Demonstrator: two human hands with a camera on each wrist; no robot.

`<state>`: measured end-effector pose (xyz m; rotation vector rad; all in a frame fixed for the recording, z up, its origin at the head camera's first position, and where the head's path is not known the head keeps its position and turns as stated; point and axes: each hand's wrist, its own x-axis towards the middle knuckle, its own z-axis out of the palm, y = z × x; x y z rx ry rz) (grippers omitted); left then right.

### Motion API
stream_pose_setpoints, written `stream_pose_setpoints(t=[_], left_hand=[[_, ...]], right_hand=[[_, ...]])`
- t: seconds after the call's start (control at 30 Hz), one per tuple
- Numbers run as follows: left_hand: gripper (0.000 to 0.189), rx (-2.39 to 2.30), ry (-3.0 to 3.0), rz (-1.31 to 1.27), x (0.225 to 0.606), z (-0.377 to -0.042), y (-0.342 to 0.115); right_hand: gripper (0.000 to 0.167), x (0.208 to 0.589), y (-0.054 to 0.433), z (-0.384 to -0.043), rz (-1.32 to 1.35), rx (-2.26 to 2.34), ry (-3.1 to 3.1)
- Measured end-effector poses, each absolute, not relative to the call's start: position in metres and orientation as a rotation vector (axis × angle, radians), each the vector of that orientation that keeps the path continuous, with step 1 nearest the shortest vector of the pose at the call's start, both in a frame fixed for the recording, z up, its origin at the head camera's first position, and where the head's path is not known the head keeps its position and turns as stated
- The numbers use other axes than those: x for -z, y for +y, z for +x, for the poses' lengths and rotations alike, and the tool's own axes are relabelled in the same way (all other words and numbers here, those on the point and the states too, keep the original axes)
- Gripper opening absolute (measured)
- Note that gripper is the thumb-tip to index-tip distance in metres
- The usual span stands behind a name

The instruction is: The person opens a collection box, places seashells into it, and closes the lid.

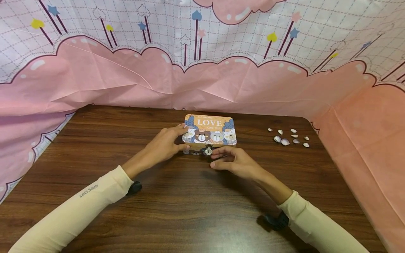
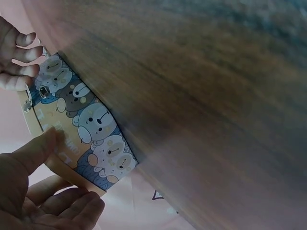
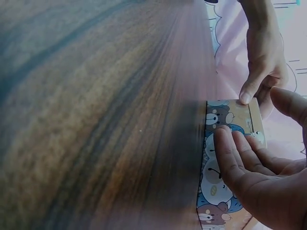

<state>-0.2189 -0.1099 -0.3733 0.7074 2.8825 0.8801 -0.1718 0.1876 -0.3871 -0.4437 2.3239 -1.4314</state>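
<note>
A rectangular box [image 1: 210,130] with cartoon bears and the word LOVE on its closed lid lies near the table's far edge. On its front a small silver clasp [image 1: 208,151] hangs below the lid. My left hand [image 1: 159,147] holds the box at its left end, the thumb [image 2: 36,151] against the front face and the fingers at the lid's left edge. Just right of the clasp, my right hand [image 1: 238,162] has its fingers loosely bent and the thumb apart from them. In the right wrist view its fingers [image 3: 232,163] hide part of the box's front.
Several small seashells [image 1: 285,142] lie scattered on the brown wooden table [image 1: 190,211], right of the box. A pink and white patterned cloth [image 1: 202,84] hangs behind the table and along its sides.
</note>
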Motion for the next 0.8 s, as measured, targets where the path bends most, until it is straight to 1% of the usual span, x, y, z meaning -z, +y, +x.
stream_pose_setpoints(t=[0.4, 0.8], left_hand=[[0.072, -0.934, 2.856, 0.77, 0.3716, -0.2217, -0.1149], [0.072, -0.936, 2.849, 0.757, 0.3699, -0.2238, -0.1156]], right_hand=[[0.052, 0.3817, 0.1905, -0.1729, -0.467, 1.51, 2.296], [0.051, 0.3815, 0.19, -0.1748, -0.47, 1.54, 2.274]])
